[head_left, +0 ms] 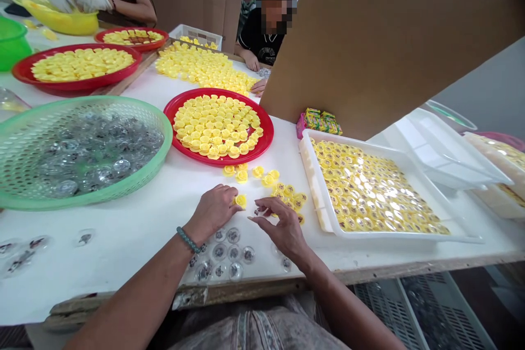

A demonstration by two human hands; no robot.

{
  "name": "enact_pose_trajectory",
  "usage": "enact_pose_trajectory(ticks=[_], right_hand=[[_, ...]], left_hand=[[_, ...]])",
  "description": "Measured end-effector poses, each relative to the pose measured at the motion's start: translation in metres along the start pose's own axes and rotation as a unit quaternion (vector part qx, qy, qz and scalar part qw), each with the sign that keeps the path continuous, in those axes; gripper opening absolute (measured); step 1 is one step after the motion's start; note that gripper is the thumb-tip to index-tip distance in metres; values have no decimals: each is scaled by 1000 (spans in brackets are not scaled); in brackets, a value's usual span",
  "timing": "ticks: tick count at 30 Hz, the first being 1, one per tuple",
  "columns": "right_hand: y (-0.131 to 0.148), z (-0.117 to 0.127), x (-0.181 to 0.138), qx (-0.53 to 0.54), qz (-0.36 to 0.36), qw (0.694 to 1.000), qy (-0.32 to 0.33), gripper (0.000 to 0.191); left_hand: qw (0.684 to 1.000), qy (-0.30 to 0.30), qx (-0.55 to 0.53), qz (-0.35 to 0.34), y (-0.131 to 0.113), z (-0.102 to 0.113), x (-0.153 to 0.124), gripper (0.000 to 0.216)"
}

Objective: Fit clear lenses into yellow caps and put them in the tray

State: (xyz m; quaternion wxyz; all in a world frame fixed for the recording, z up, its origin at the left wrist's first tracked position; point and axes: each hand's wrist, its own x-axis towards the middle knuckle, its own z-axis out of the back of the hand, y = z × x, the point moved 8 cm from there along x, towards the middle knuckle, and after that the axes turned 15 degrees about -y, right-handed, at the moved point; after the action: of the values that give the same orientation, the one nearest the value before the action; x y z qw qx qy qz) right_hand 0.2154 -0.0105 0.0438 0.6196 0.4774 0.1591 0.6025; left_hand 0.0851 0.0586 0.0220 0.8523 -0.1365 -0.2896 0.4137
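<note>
My left hand (213, 209) rests on the white table (135, 229), fingers curled round a small yellow cap (240, 200). My right hand (279, 224) lies just to its right, fingertips pinched on a small clear dome lid (259, 210). Several clear lids (227, 254) lie on the table under my wrists. Loose yellow caps (262, 175) sit just beyond my hands, and finished capped pieces (292, 192) lie beside my right hand. A red plate (264, 145) of yellow caps stands ahead.
A green basket (162, 147) of clear lids is at left. A white tray (311, 175) of finished pieces is at right, under a brown cardboard sheet (369, 38). Further red plates (24, 68), a yellow bowl (77, 24) and two other people are at the far side.
</note>
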Motion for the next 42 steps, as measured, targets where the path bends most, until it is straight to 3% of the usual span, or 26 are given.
enact_pose_trajectory(ticks=[7, 14, 23, 26, 29, 36, 42], right_hand=[[-2, -4, 5, -41, 46, 997, 35, 29], [-3, -15, 17, -91, 108, 987, 77, 28], [-10, -26, 15, -112, 77, 984, 119, 27], [-10, -30, 14, -98, 73, 985, 125, 26], [-4, -26, 14, -59, 93, 989, 100, 28], [32, 7, 12, -31, 214, 975, -42, 38], [34, 13, 13, -37, 220, 974, -35, 37]], left_hand=[[989, -6, -148, 27, 8, 1, 2, 44], [982, 21, -184, 47, 7, -9, 2, 15], [975, 26, -206, 77, 8, -17, -1, 31], [974, 33, -215, 55, 5, -20, 0, 21], [977, 31, -206, 52, 5, -21, 0, 11], [979, 18, -191, 63, 4, -19, 0, 16], [976, 28, -204, 75, 6, -19, 1, 13]])
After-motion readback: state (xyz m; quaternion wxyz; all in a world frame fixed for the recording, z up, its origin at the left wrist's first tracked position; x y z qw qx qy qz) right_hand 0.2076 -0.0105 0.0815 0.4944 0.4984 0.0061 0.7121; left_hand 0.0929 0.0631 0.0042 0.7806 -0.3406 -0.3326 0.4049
